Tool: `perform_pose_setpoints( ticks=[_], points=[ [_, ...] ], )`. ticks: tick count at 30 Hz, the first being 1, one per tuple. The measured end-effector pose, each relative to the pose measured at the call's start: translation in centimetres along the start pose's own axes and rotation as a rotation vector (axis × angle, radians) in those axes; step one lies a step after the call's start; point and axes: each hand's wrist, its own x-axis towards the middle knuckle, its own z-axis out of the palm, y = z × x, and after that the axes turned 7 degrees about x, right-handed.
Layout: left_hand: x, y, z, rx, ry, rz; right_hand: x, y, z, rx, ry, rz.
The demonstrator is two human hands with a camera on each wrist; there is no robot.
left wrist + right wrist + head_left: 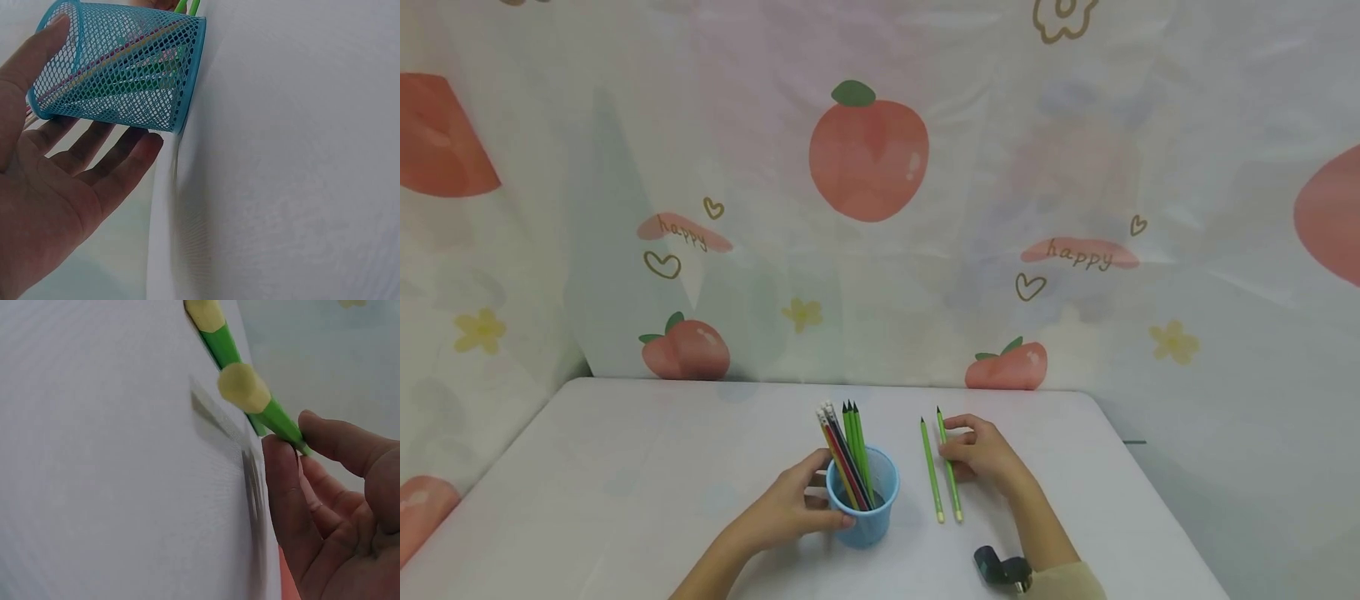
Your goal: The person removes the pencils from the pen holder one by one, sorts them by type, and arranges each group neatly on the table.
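A light-blue round mesh cup [867, 530] with assorted slim pencils [847, 454] inside is gripped on the white table [655, 475] by the left hand [792, 507] (thumb at the rim). To the cup's right, a green, pale-ended pencil [953, 493] is pinched by the right hand [987, 452], beside a matching one [932, 471].

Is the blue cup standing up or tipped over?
Standing up: the blue cup has its open rim on top, with pencils poking out, and the left hand holds its side.
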Motion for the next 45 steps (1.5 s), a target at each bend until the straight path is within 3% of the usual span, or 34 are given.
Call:
perform_pose_setpoints(
  ticks=[21,33,39,45],
  points=[
    [-0.2,0.1,0.0,0.001,0.015,-0.016,-0.3,0.2,0.5,-0.073,-0.021,0.055],
    [-0.1,0.1,0.0,0.013,0.013,-0.019,-0.5,-0.5,0.7,-0.093,-0.019,0.035],
    [0.1,0.2,0.1,0.012,0.016,-0.02,-1.5,-2.4,1.2,-0.107,-0.023,-0.051],
    [0.2,0.3,0.3,0.017,0.022,-0.032,-2.9,-4.5,2.3,-0.016,-0.131,-0.222]
  ],
)
